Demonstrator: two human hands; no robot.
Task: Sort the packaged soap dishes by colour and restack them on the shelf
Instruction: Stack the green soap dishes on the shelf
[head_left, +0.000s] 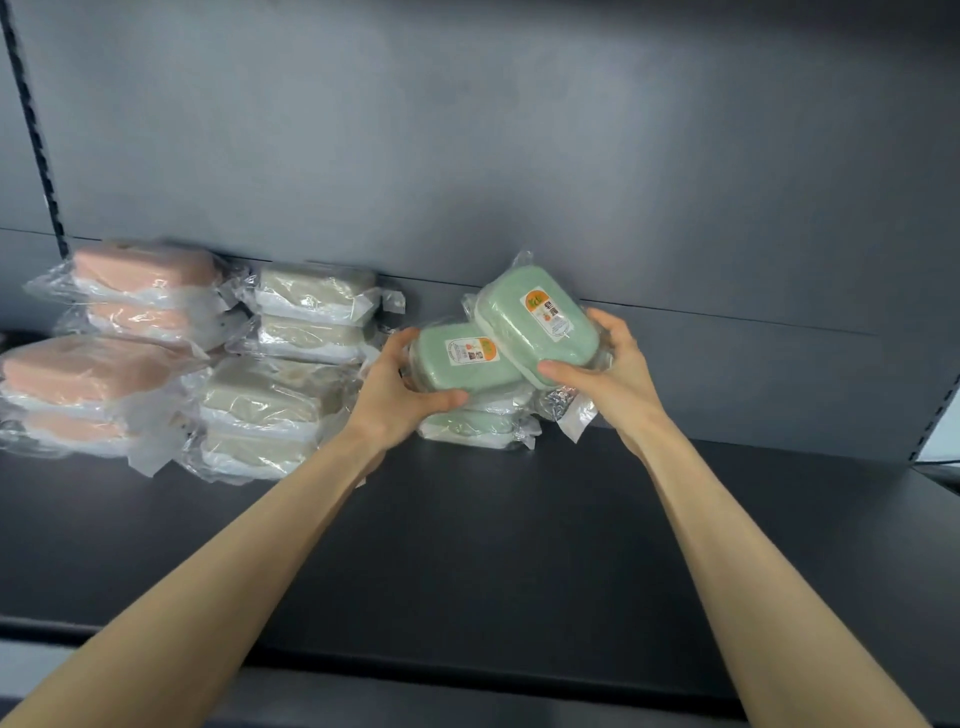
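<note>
Two green soap dishes in clear wrap are in my hands above the dark shelf (467, 545). My left hand (400, 387) grips the lower green dish (462, 364), which lies on top of another green dish (467, 426) on the shelf. My right hand (608, 364) grips a tilted green dish (540, 322) whose lower edge overlaps the left one. Pink dishes (104, 364) are stacked at the far left. Beige dishes (280, 384) are stacked beside them.
The grey back panel (519, 156) stands right behind the stacks. A slotted upright (36, 135) runs down the left side. The shelf's front edge (467, 670) crosses below my forearms.
</note>
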